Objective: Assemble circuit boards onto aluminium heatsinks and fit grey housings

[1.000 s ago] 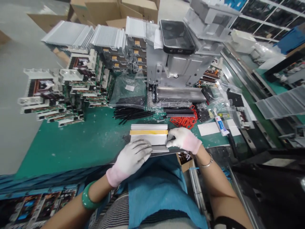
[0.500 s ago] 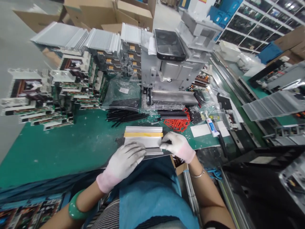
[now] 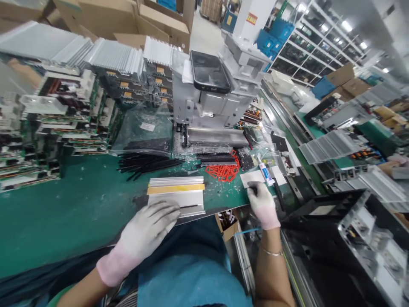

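Red loops (image 3: 223,173) lie behind the metal profile (image 3: 190,198); left hand (image 3: 148,225) spread atop; right hand (image 3: 263,204) curled, contents unclear.

Markings in my remote head view — none legible at this distance. At the top, a red sign (image 3: 252,18) on the white pillar (image 3: 254,34) carries pale characters that I cannot make out. Centre left, a white label (image 3: 147,126) on the clear plastic bag (image 3: 161,114) bears print too small for me to read. Right of centre, the white-and-blue tube (image 3: 266,172) shows a printed blue panel — its lettering is too blurred for me to read.
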`<state>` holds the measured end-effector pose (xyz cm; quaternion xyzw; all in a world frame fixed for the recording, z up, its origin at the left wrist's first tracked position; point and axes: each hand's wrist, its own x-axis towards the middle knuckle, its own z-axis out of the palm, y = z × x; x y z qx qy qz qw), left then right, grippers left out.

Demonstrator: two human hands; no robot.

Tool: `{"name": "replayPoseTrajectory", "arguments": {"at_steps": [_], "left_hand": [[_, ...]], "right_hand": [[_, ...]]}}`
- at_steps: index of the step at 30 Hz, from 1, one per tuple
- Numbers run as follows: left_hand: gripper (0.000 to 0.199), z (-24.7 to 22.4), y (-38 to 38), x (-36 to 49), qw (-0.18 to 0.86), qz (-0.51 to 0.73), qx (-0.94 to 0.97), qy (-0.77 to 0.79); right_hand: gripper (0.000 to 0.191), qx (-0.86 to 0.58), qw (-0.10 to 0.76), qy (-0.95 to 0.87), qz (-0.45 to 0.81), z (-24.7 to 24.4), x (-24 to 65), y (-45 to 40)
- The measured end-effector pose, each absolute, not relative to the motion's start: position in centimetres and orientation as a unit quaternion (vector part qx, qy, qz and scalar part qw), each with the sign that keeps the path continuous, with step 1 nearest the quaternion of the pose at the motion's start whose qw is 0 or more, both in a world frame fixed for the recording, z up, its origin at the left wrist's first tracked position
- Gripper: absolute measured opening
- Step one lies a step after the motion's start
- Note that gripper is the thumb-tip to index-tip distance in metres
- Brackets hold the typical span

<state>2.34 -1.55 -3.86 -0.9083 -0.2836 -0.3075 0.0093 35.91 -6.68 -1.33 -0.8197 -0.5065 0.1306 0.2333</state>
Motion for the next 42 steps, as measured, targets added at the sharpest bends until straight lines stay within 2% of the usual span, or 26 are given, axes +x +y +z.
{"name": "replayPoseTrajectory", "arguments": {"at_steps": [5, 9, 13, 18, 22, 26, 31, 38, 42], "left_hand": [[0.031, -4.2, -1.8, 2.3, 0.007, -0.292, -0.912, -0.29], [0.025, -3.8, -2.0, 1.5, 0.004, -0.301, -0.911, -0.282], [0.019, -2.5, -1.7, 0.2, 0.012, -0.314, -0.908, -0.278], [0.019, 0.5, -0.2, -2.3, 0.082, -0.315, -0.889, -0.321], [0.014, 3.6, 1.8, -5.3, 0.191, -0.315, -0.843, -0.393], [0.026, 6.9, 5.2, -8.3, 0.255, -0.288, -0.763, -0.519], [0.049, 9.4, 9.9, -9.4, 0.231, -0.133, -0.763, -0.589], [0.033, 11.5, 12.1, -8.8, 0.225, 0.003, -0.779, -0.585], [0.032, 11.5, 11.8, -10.1, 0.219, -0.041, -0.8, -0.557]], "right_hand": [[0.033, -0.846, 0.188, -0.478, 0.144, -2.0, 38.1, -6.3], [0.022, -0.842, 0.171, -0.487, 0.157, -1.9, 38.0, -5.6], [0.025, -0.841, 0.158, -0.489, 0.167, -1.4, 37.9, -5.2], [0.035, -0.838, 0.143, -0.49, 0.194, -1.7, 37.9, -5.7], [0.04, -0.839, 0.136, -0.491, 0.19, -3.1, 39.1, -5.9], [0.046, -0.832, 0.136, -0.47, 0.26, -3.9, 39.7, -5.6], [0.039, -0.84, 0.099, -0.489, 0.212, -3.4, 38.6, -5.5], [0.033, -0.861, 0.155, -0.447, 0.185, -3.7, 39.5, -6.0], [0.032, -0.869, 0.219, -0.43, 0.109, -3.4, 39.6, -7.2]]}}
